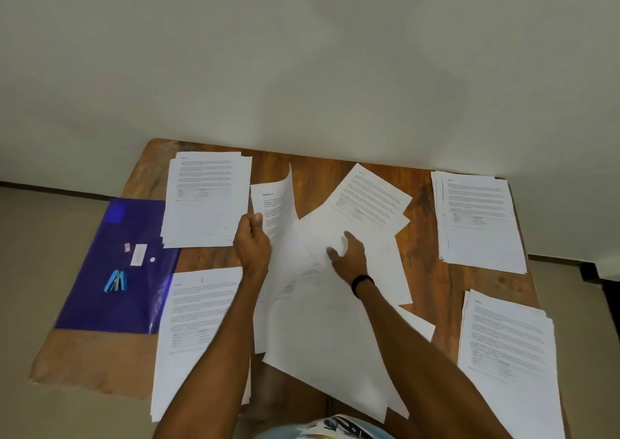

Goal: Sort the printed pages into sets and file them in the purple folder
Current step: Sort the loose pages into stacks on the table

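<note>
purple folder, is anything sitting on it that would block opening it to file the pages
Yes. A blue stapler lies on the purple folder, near its middle. The far-left stack of pages also overlaps the folder's far right corner. Both would likely need moving first.

Bare table [422,224] between stacks [479,220]

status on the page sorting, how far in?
Partway. Done: four sorted stacks at the table corners, e.g. far-left stack. In hand: left hand lifts one page; right hand rests on the loose middle pile. Left: that pile; purple folder still shut, stapler on it.
</note>
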### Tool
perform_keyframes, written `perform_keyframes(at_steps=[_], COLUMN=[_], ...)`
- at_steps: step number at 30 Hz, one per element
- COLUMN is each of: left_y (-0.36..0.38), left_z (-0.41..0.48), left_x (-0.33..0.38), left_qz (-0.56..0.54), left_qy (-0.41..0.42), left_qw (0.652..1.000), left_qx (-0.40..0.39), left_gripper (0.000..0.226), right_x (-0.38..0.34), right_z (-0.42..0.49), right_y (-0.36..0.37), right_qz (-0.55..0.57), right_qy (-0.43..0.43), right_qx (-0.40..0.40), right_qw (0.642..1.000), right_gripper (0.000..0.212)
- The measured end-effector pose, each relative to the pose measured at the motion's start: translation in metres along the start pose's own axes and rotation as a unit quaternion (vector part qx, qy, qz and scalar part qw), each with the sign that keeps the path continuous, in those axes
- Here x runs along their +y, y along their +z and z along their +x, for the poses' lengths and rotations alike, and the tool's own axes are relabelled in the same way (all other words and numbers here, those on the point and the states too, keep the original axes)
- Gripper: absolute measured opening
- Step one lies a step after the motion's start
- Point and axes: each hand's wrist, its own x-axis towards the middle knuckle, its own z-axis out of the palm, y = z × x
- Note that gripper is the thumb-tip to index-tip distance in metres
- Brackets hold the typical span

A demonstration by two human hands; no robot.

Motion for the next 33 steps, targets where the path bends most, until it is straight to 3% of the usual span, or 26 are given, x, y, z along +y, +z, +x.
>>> perform_keyframes(at_steps=[3,6,8,9,12,14,16,18,21,26,29,33], left_y=[-0.005,-0.015,-0.024,-0.029,-0.038,-0.038,-0.035,-0.031,-0.021,-0.005,-0.001,-0.002], left_z=[-0.003,0.0,0.003,0.004,0.004,0.003,0.002,0.0,-0.008,-0.024,-0.027,-0.031], left_x=[0.015,0.031,0.041,0.048,0.067,0.072,0.069,0.058,0.031,-0.008,-0.026,-0.038], left_qz=[-0.043,-0.09,-0.143,-0.185,-0.311,-0.368,-0.403,-0.383,-0.263,-0.163,-0.123,-0.062], left_qy=[-0.002,-0.015,-0.028,-0.041,-0.093,-0.116,-0.154,-0.189,-0.222,-0.244,-0.232,-0.224], left_qw=[0.996,0.984,0.967,0.956,0.915,0.895,0.883,0.89,0.921,0.942,0.95,0.958], left_qx=[-0.074,-0.155,-0.208,-0.224,-0.239,-0.225,-0.187,-0.163,-0.184,-0.166,-0.171,-0.17], left_gripper=[0.021,0.024,0.027,0.024,0.017,0.015,0.013,0.019,0.025,0.01,0.008,0.01], right_x=[-0.031,-0.057,-0.071,-0.077,-0.083,-0.082,-0.074,-0.061,-0.039,-0.003,0.023,0.056], right_z=[0.005,0.005,0.004,0.003,0.001,-0.001,-0.002,-0.003,-0.008,-0.023,-0.03,-0.032], right_y=[-0.017,-0.038,-0.053,-0.06,-0.072,-0.076,-0.078,-0.077,-0.077,-0.075,-0.081,-0.095], right_qz=[0.069,0.215,0.255,0.264,0.316,0.354,0.395,0.42,0.342,0.229,0.235,0.355], right_qy=[-0.014,0.005,-0.005,-0.013,-0.035,-0.062,-0.064,-0.026,0.022,0.023,0.019,0.079], right_qx=[-0.025,-0.105,-0.163,-0.192,-0.269,-0.287,-0.264,-0.182,-0.038,0.051,0.098,0.113], right_qw=[0.997,0.971,0.953,0.945,0.909,0.888,0.878,0.889,0.939,0.972,0.967,0.925], right_gripper=[0.09,0.111,0.118,0.112,0.059,0.048,0.045,0.048,0.052,0.031,0.026,0.034])
